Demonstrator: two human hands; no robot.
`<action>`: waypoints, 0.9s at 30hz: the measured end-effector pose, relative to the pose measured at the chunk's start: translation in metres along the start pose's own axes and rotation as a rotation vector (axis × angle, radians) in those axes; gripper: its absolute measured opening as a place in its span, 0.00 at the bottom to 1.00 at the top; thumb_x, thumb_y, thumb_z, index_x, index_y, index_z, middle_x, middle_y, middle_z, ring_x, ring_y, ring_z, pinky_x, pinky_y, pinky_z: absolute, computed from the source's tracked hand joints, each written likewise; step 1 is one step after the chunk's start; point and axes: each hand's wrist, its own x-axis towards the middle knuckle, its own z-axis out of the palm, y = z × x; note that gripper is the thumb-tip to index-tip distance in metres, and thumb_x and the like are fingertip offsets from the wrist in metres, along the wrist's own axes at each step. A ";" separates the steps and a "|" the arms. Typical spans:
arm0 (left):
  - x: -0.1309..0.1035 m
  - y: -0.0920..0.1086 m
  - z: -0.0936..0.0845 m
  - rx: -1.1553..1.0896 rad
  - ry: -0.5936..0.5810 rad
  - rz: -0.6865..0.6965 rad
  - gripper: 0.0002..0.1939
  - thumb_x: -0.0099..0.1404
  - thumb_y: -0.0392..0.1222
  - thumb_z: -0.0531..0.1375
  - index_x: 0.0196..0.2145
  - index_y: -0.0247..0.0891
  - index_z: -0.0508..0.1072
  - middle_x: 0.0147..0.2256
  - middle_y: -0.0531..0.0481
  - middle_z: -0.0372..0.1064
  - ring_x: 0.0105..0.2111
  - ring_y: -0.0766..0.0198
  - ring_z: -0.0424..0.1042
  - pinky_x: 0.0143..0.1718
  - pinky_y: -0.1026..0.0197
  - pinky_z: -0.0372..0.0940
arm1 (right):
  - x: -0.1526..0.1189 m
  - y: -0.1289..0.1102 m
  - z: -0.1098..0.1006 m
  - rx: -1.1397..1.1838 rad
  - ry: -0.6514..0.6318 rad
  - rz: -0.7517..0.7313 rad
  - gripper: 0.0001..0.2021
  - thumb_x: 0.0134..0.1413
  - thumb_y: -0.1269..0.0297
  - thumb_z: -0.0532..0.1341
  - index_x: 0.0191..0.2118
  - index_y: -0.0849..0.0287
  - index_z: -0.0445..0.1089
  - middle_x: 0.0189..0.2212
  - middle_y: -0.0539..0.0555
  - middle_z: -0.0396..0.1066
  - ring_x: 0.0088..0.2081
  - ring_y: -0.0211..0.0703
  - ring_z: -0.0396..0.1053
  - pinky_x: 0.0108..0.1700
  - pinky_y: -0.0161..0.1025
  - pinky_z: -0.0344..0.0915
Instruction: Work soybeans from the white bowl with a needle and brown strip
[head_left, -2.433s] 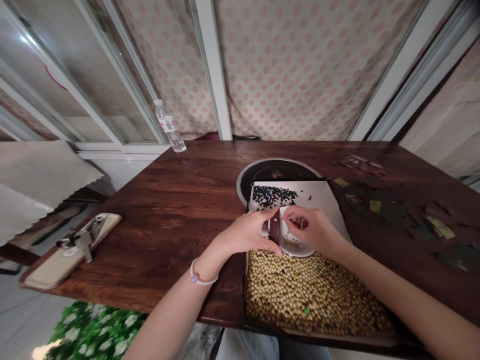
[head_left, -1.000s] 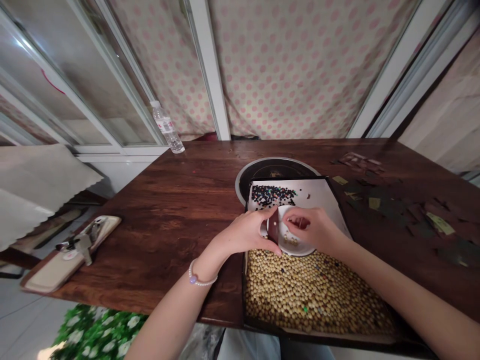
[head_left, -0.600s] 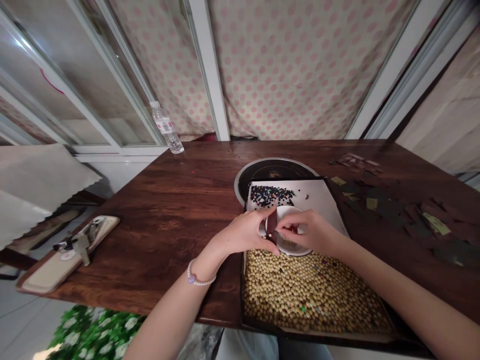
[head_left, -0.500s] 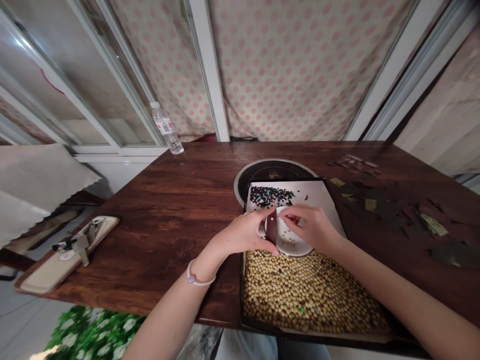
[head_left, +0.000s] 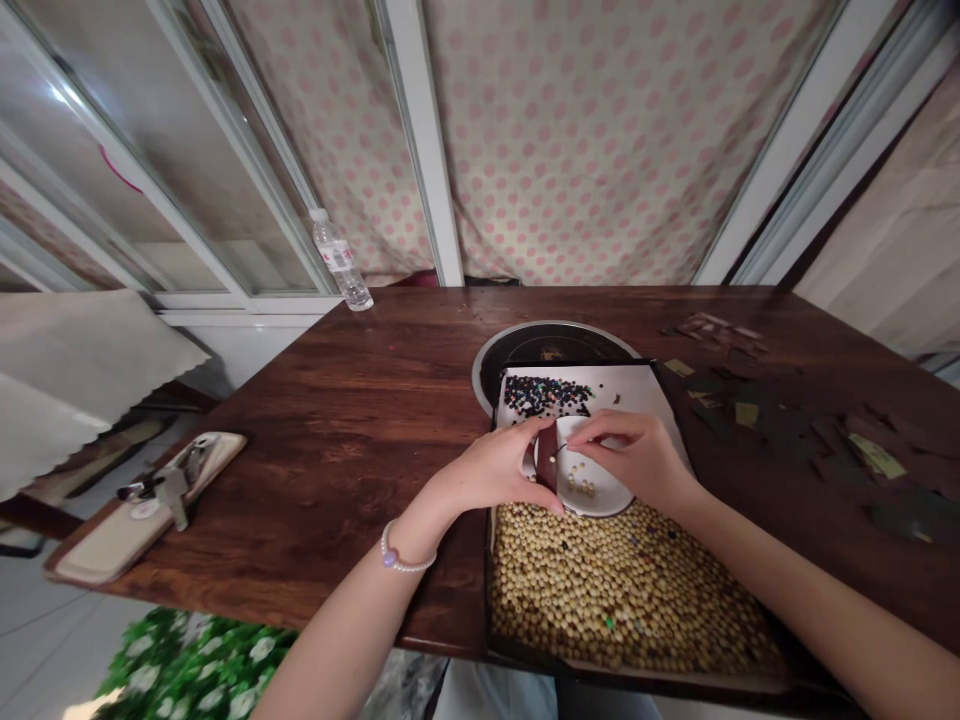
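Note:
My left hand (head_left: 501, 466) grips a dark brown flat strip (head_left: 547, 462) by its ends, between thumb and fingers. One pale bead (head_left: 553, 459) shows on the strip. Over a white dish (head_left: 615, 492), my right hand (head_left: 637, 452) is closed in a pinch. A thin dark sliver (head_left: 562, 446), too small to name, runs from its fingertips toward the strip. Several pale beads (head_left: 581, 486) lie loose in the dish. Below it, a mass of yellowish beads (head_left: 600, 590) fills the near part of a black-rimmed tray (head_left: 489, 600). Black beads (head_left: 536, 392) lie at its far end.
A round dark tray (head_left: 517, 342) sits partly under the bead tray. Scattered dark brown pieces (head_left: 840, 430) cover the table's right side. At far left are a water bottle (head_left: 342, 262) and a small wooden tray (head_left: 105, 545) holding metal items.
My right fingertips have drawn slightly back from the strip, and the thin dark sliver now shows between them. My left hand still holds the strip; the whole view has shifted slightly.

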 end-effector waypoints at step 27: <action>0.001 0.000 0.001 0.033 -0.007 -0.008 0.48 0.46 0.49 0.69 0.60 0.32 0.57 0.58 0.34 0.59 0.58 0.42 0.60 0.56 0.45 0.57 | -0.003 -0.005 0.000 0.031 -0.112 -0.014 0.04 0.50 0.70 0.63 0.28 0.57 0.76 0.27 0.52 0.76 0.31 0.42 0.72 0.34 0.39 0.69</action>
